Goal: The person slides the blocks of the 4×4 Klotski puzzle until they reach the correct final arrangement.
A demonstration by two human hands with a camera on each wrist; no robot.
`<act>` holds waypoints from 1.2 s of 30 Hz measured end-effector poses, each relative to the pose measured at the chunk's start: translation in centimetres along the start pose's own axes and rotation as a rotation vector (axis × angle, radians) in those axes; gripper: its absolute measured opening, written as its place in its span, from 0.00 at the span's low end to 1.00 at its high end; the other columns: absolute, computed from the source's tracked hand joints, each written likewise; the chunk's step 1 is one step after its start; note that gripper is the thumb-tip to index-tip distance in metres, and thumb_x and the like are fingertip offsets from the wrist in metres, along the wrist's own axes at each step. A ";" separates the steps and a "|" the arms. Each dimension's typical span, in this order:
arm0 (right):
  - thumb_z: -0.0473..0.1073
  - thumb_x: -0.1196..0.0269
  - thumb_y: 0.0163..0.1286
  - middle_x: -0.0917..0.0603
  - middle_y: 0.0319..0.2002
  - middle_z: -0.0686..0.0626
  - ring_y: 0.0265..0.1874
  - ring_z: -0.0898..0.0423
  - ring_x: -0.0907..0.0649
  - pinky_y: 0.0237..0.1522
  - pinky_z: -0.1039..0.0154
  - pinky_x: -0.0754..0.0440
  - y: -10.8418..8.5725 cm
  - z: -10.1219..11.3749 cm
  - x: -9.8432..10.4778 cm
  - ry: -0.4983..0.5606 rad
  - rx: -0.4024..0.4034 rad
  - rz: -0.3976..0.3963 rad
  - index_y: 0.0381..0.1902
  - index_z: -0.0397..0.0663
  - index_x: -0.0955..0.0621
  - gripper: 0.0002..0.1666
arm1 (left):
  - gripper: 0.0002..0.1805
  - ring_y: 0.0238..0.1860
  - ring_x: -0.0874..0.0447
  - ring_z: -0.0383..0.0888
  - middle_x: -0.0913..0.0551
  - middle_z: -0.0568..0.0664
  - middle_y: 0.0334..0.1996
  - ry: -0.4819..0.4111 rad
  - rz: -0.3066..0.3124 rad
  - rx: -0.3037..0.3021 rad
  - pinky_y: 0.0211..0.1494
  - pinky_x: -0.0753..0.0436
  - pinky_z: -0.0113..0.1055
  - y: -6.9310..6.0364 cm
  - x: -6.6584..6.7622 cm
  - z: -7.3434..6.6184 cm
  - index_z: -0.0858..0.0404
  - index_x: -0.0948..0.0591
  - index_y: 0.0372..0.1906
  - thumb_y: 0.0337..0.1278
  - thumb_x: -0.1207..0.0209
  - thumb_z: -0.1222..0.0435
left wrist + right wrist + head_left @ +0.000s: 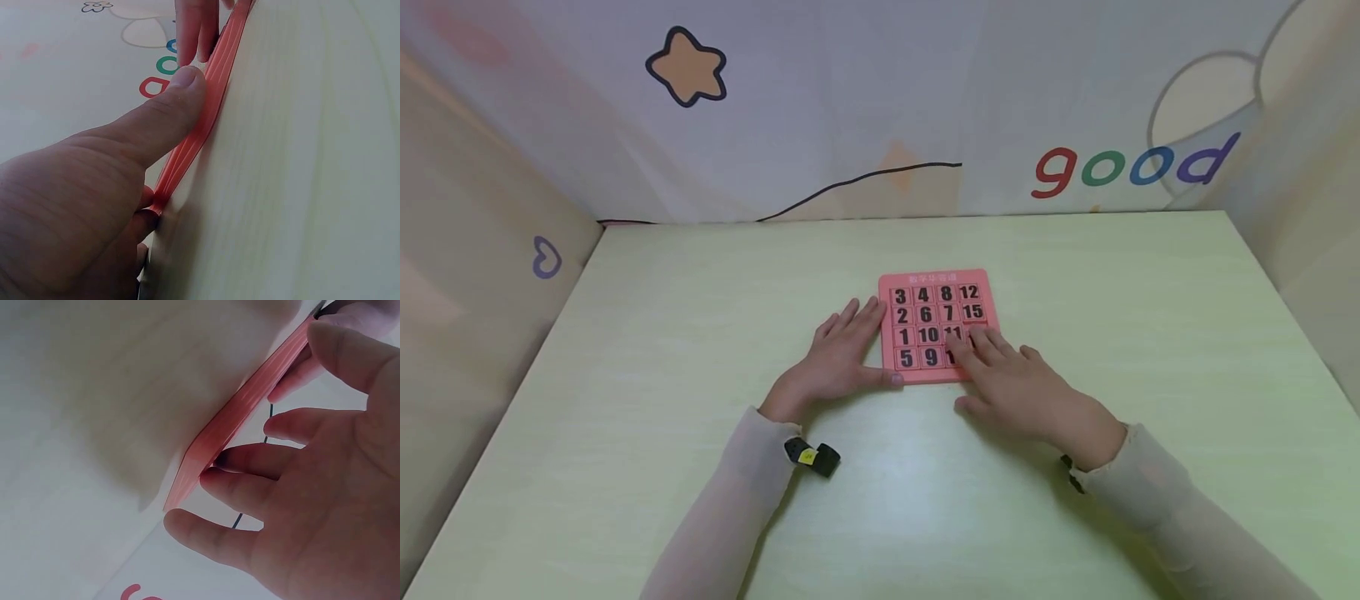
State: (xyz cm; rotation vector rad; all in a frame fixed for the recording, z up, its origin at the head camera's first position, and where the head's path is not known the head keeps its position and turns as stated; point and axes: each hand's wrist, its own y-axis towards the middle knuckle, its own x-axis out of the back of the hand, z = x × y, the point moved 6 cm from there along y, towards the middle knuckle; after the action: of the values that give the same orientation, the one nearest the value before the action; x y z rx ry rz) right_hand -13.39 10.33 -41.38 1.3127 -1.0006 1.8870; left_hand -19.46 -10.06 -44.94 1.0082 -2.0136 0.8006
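A pink sliding number puzzle (934, 377) lies flat on the table, with black numbers on its square tiles. Along its left edge, the fingers of my left hand (842, 354) extend forward, and the thumb touches the near left corner. That thumb (169, 112) also shows against the pink side in the left wrist view. My right hand (1022, 387) reaches over the lower right of the puzzle, fingertips on the tiles there. Those fingers hide part of the lower right tiles. In the right wrist view, the fingers (244, 487) of this hand are spread and lightly bent beside the puzzle's edge (231, 419).
The pale table (700, 292) extends around the puzzle on every side. Behind it hangs a light cloth backdrop (850, 83) with a printed star and the word "good". Cloth also borders the table at left and right. Black wrist bands (812, 457) circle both sleeves.
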 end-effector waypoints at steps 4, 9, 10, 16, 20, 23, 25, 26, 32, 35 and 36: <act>0.57 0.40 0.75 0.46 0.77 0.32 0.76 0.34 0.47 0.65 0.27 0.40 -0.7 0.4 0.1 -0.013 0.022 -0.003 0.81 0.44 0.44 0.46 | 0.62 0.80 0.74 0.46 0.61 0.47 0.82 0.002 0.000 0.002 0.77 0.70 0.46 -0.1 0.2 0.0 0.56 0.58 0.83 0.56 0.35 0.37; 0.56 0.39 0.75 0.46 0.77 0.31 0.75 0.32 0.46 0.64 0.26 0.39 -1.4 1.2 0.1 -0.020 0.052 0.007 0.80 0.45 0.43 0.46 | 0.61 0.80 0.74 0.46 0.61 0.47 0.82 0.010 0.000 0.007 0.77 0.70 0.45 -0.1 0.4 0.1 0.56 0.58 0.83 0.56 0.35 0.37; 0.56 0.39 0.75 0.46 0.77 0.30 0.75 0.31 0.46 0.64 0.26 0.38 -1.5 1.3 0.1 -0.020 0.055 0.009 0.80 0.46 0.43 0.46 | 0.61 0.80 0.74 0.46 0.61 0.47 0.82 0.012 -0.001 0.007 0.77 0.70 0.45 -0.1 0.4 0.1 0.56 0.58 0.83 0.56 0.35 0.37; 0.56 0.39 0.75 0.45 0.76 0.30 0.75 0.31 0.45 0.63 0.26 0.37 -1.8 1.6 0.1 -0.032 0.059 0.017 0.80 0.47 0.42 0.45 | 0.61 0.80 0.74 0.46 0.60 0.47 0.82 0.001 -0.005 0.003 0.77 0.70 0.46 -0.1 0.5 0.1 0.56 0.58 0.83 0.56 0.34 0.38; 0.56 0.39 0.75 0.47 0.77 0.31 0.75 0.31 0.46 0.64 0.25 0.40 -1.7 1.5 0.1 -0.028 0.048 0.018 0.80 0.48 0.42 0.44 | 0.62 0.80 0.73 0.45 0.60 0.46 0.82 -0.011 -0.011 -0.003 0.77 0.70 0.46 -0.1 0.4 0.2 0.55 0.57 0.83 0.55 0.34 0.37; 0.55 0.39 0.75 0.47 0.77 0.32 0.75 0.31 0.46 0.64 0.24 0.42 -1.4 1.2 0.3 -0.019 0.038 0.008 0.80 0.49 0.42 0.44 | 0.62 0.80 0.73 0.45 0.60 0.45 0.82 -0.014 -0.015 -0.004 0.77 0.70 0.45 -0.1 0.4 0.3 0.55 0.57 0.83 0.54 0.34 0.37; 0.55 0.39 0.75 0.46 0.77 0.32 0.75 0.31 0.46 0.64 0.24 0.43 -0.9 1.0 0.5 -0.018 0.030 0.001 0.80 0.48 0.42 0.44 | 0.62 0.80 0.73 0.45 0.60 0.45 0.82 -0.013 -0.014 -0.005 0.77 0.69 0.46 -0.1 0.4 0.2 0.55 0.57 0.83 0.54 0.34 0.37; 0.55 0.40 0.75 0.46 0.77 0.31 0.75 0.31 0.46 0.64 0.24 0.42 -0.6 0.9 0.6 -0.020 0.027 -0.002 0.80 0.48 0.41 0.44 | 0.62 0.80 0.73 0.45 0.60 0.45 0.82 -0.012 -0.015 -0.004 0.77 0.69 0.46 -0.1 0.4 0.2 0.55 0.57 0.83 0.54 0.34 0.37; 0.57 0.40 0.75 0.46 0.78 0.34 0.75 0.31 0.47 0.65 0.25 0.43 1.4 -0.3 1.1 -0.028 0.004 -0.006 0.80 0.47 0.41 0.44 | 0.62 0.80 0.74 0.45 0.60 0.45 0.82 -0.014 -0.011 -0.003 0.77 0.70 0.46 -0.1 0.2 0.2 0.54 0.58 0.83 0.55 0.34 0.38; 0.59 0.41 0.75 0.46 0.78 0.34 0.76 0.32 0.47 0.65 0.25 0.44 2.1 -0.6 1.3 -0.029 -0.004 -0.008 0.80 0.47 0.41 0.44 | 0.62 0.80 0.74 0.44 0.60 0.45 0.82 -0.019 -0.010 -0.005 0.77 0.70 0.45 -0.1 0.2 0.2 0.54 0.58 0.83 0.55 0.34 0.37; 0.60 0.41 0.75 0.46 0.78 0.34 0.76 0.32 0.47 0.65 0.25 0.44 2.3 -0.7 1.3 -0.030 -0.006 -0.005 0.80 0.47 0.41 0.45 | 0.62 0.80 0.75 0.44 0.60 0.45 0.82 -0.021 -0.010 -0.006 0.77 0.70 0.45 -0.1 0.1 0.1 0.54 0.58 0.83 0.55 0.34 0.37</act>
State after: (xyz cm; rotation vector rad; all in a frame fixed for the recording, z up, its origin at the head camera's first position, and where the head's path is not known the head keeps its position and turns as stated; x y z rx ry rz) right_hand -15.99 9.84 -40.83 1.3419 -1.0170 1.8643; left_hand -19.49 -10.28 -44.87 1.0267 -2.0264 0.7808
